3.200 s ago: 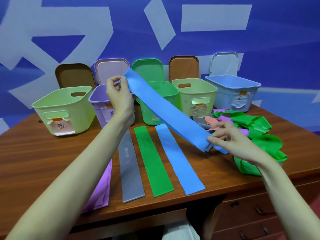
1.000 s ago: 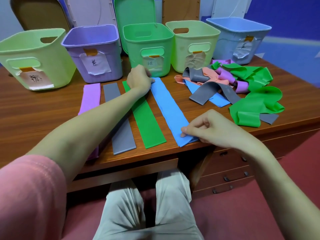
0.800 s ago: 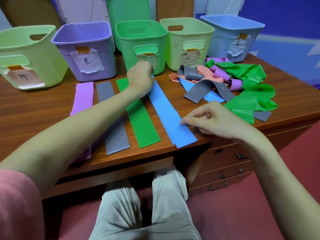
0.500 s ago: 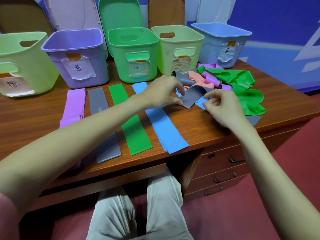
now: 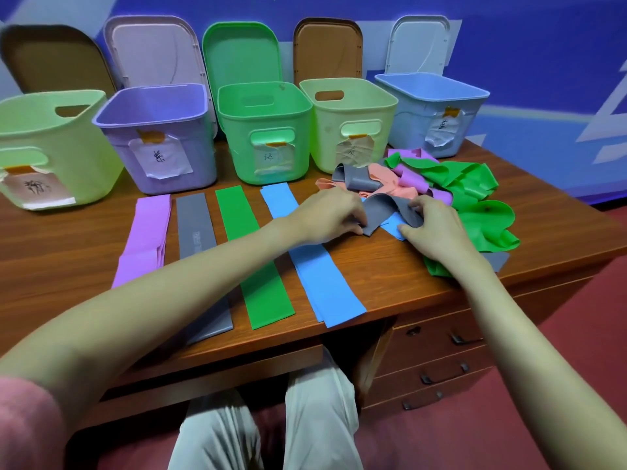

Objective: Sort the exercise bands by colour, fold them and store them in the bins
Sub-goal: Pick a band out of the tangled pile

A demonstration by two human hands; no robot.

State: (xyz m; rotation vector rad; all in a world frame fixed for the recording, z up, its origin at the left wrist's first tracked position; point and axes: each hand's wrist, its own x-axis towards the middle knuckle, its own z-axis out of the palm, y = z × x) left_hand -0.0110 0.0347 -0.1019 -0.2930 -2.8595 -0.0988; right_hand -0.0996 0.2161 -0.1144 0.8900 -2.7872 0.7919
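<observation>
Grey and floppy, the exercise band (image 5: 381, 212) I want sits at the near edge of the messy pile of bands (image 5: 451, 184) on the right side of the wooden desk (image 5: 68, 239). My left hand (image 5: 325, 217) pinches its near end with curled fingers. My right hand (image 5: 432, 225) has its fingers curled on the other side of the same grey band, and I think it holds it too, but I cannot see the fingertips well.

I think the band is light, soft and stretchy, and a bit slippery. It bends any way I pull it. It is tangled with a pink band (image 5: 386, 178) and lies on a blue one (image 5: 393, 227), so I should lift it slowly. The best place to hold is the two ends, so it hangs flat.

Four flat rows wait to my left: purple (image 5: 146, 232), grey (image 5: 196, 225), green (image 5: 258, 266) and blue (image 5: 322, 283). The grey one should go on the grey row. Five open bins (image 5: 264, 130) stand behind, and I cannot see any bands in them yet
</observation>
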